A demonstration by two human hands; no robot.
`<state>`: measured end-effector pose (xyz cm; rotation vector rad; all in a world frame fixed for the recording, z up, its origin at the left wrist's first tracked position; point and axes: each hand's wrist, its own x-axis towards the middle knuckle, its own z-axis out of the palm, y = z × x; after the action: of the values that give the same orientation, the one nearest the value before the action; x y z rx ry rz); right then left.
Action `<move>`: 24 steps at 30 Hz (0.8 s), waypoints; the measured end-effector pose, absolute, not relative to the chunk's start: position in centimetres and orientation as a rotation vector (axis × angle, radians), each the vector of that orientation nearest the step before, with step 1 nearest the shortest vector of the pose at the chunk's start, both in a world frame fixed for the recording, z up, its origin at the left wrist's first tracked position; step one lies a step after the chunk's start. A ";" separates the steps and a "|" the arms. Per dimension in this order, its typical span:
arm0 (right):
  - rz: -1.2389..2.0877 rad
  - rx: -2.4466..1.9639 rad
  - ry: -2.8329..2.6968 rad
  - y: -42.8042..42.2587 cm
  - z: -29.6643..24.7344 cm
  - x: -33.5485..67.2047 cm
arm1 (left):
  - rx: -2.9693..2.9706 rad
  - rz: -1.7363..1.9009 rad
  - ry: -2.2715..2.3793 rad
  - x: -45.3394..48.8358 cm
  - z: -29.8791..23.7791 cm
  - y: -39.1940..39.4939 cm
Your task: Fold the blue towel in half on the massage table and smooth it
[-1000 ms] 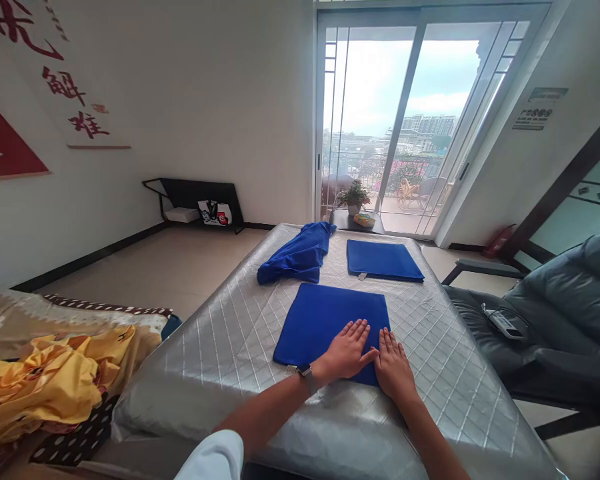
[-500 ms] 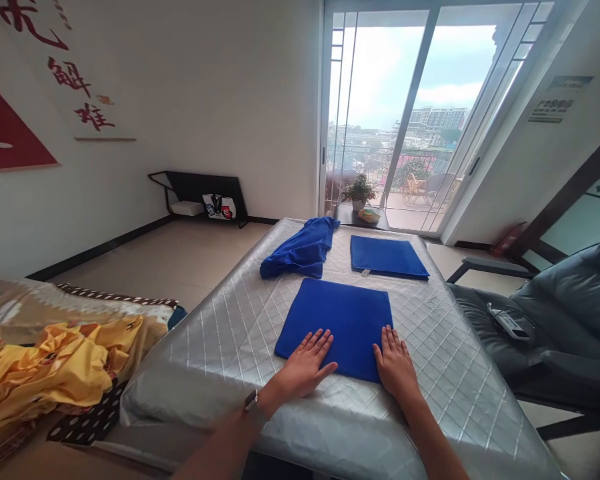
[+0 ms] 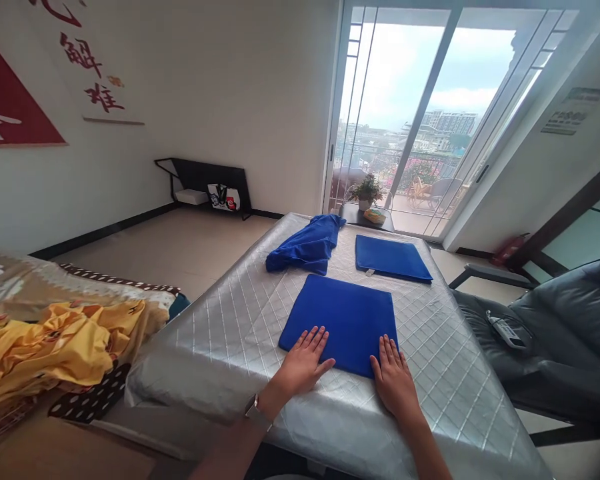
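A folded blue towel (image 3: 343, 319) lies flat on the silver quilted bed (image 3: 230, 327). My left hand (image 3: 303, 363) rests flat on its near left edge, fingers spread and open. My right hand (image 3: 393, 377) lies flat on its near right corner, fingers stretched out. A watch sits on my left wrist. Farther back, a second folded blue towel (image 3: 393, 259) lies on the right and a crumpled blue cloth (image 3: 305, 245) on the left.
A heap of yellow and patterned bedding (image 3: 55, 340) lies at left. A dark reclining chair (image 3: 560, 333) with a remote stands at right. A potted plant (image 3: 366, 193) sits on a small table before the glass sliding door (image 3: 430, 120).
My left hand slid left along the towel's near edge, away from my right hand, which drew slightly back to the corner. The view shifted a little.
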<state>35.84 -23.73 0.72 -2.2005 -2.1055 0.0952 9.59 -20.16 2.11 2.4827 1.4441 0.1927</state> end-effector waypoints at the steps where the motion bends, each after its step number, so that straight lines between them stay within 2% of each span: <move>1: 0.110 -2.209 -2.110 -23.7 0.7 35.8 | 2.468 0.195 1.466 10.1 2.5 -20.2; 3: 0.112 -2.215 -2.122 -23.7 0.7 35.8 | 2.494 0.236 1.438 12.0 3.2 -20.1; 8: 0.086 -2.250 -2.173 -23.6 1.2 35.8 | 2.708 0.353 1.022 18.2 3.5 -19.0; 11: 0.091 -2.251 -2.173 -23.7 1.3 35.8 | 2.718 0.348 0.999 19.1 2.6 -17.9; 15: 0.110 -2.227 -2.132 -23.7 1.0 35.7 | 2.674 0.360 1.189 15.0 1.1 -16.6; 20: 0.142 -2.228 -2.092 -23.8 0.8 35.7 | 2.508 0.331 1.651 7.1 -0.4 -16.7; 24: 0.143 -2.231 -2.098 -23.8 0.6 35.8 | 2.435 0.353 1.828 4.6 -1.0 -17.9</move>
<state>35.79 -23.79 0.64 -2.2310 -2.0982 0.1433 4.64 -17.94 -1.04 2.4354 1.8276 0.3533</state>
